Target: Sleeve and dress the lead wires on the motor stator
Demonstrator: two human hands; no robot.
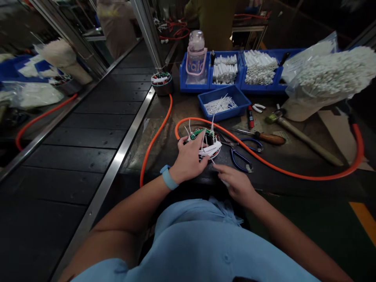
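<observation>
A round motor stator (216, 148) with green and white parts lies on the bench before me. White sleeves cross its near side, and several thin white cable ties (212, 122) stick up from its rim. My left hand (190, 157) is wrapped round the left side of the stator, thumb by the white sleeves. At its near right edge, my right hand (235, 182) is closed in a pinch on the thin white tail of a cable tie (213, 161). An orange cable (192, 119) loops closely behind the stator.
Right of the stator lie blue-handled pliers (241, 161), a wooden-handled screwdriver (270, 138) and a hammer (308, 141). Behind stand a blue tray (225, 114) of cable ties, bins of white sleeves (260, 66) and a bottle (196, 58). Another stator (162, 87) sits beside the conveyor (96, 136).
</observation>
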